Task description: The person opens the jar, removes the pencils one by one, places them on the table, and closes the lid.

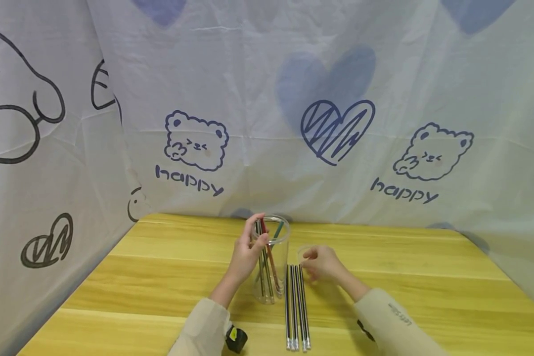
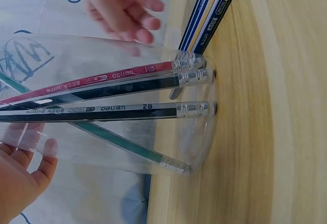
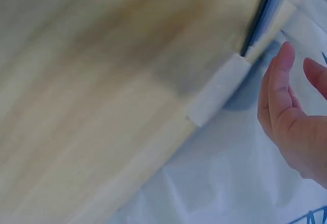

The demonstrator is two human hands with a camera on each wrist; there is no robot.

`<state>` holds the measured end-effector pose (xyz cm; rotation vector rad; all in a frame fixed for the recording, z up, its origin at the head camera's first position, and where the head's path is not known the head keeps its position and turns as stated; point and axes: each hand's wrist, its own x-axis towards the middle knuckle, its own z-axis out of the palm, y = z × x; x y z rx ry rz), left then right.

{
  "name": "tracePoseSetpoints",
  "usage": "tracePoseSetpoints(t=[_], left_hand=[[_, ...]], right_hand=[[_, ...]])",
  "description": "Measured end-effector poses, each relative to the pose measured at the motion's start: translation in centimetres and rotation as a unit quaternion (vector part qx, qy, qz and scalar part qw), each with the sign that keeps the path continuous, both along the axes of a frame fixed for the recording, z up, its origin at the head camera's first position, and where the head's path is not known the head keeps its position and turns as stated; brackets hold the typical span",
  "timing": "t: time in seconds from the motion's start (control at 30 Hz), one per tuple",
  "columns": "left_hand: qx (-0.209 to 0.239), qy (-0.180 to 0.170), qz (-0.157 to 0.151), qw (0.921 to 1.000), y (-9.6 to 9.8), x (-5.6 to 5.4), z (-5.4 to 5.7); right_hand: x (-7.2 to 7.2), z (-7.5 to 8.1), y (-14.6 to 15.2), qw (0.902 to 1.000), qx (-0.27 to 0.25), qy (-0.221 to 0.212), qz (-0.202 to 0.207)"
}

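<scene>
A tall clear plastic jar [image 1: 283, 257] stands upright on the table, and my left hand [image 1: 245, 252] grips it near the rim from the left. Inside lean a red pencil [image 2: 122, 76], dark pencils [image 2: 117, 112] and a green pencil [image 2: 120, 141], their eraser ends down. Right of the jar, several dark striped pencils [image 1: 296, 306] lie side by side. My right hand [image 1: 322, 263] hovers by their far ends, thumb apart from fairly straight fingers and nothing held, as the right wrist view shows. Beside it is a clear, pale round-edged piece [image 1: 301, 251], perhaps a lid.
The yellow wood-grain table [image 1: 160, 282] reaches back to a white hanging cloth [image 1: 249, 99] printed with hearts and bears. A second stretch of printed cloth [image 1: 84, 163] borders the left side. A black item [image 1: 236, 339] sits at my left cuff.
</scene>
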<state>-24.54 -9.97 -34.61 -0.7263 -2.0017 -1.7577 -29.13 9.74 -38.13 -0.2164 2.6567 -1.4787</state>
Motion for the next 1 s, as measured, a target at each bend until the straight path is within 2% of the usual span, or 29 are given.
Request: tracePoseSetpoints(t=[0.17,0.3,0.53,0.67,0.83,0.93,1.0], left_hand=[[0.005,0.002,-0.002,1.0,0.0,-0.1,-0.1],[0.009,0.004,-0.004,0.9999,0.0,-0.1,-0.2],[0.011,-0.009,-0.002,0.9999,0.0,0.1,0.1],[0.012,-0.016,-0.003,0.9998,0.0,-0.1,0.1],[0.017,-0.016,-0.009,0.9997,-0.3,-1.6,-1.4],[0.018,-0.017,-0.009,0.9996,-0.4,-2.4,-2.2],[0.02,-0.014,-0.007,0.9997,-0.3,-2.5,-2.3]], right_hand=[[-0.1,1.8,0.3,0.9994,-0.03,0.016,0.008],[-0.1,3.4,0.2,0.9959,-0.075,0.051,0.007],[0.6,6.3,-0.9,0.981,-0.096,0.169,0.005],[1.3,7.6,-2.0,0.9621,-0.098,0.254,0.018],[2.0,8.4,-3.4,0.9224,-0.107,0.365,0.068],[2.2,8.6,-4.1,0.9042,-0.108,0.401,0.099],[2.2,8.8,-4.4,0.8991,-0.11,0.406,0.12]])
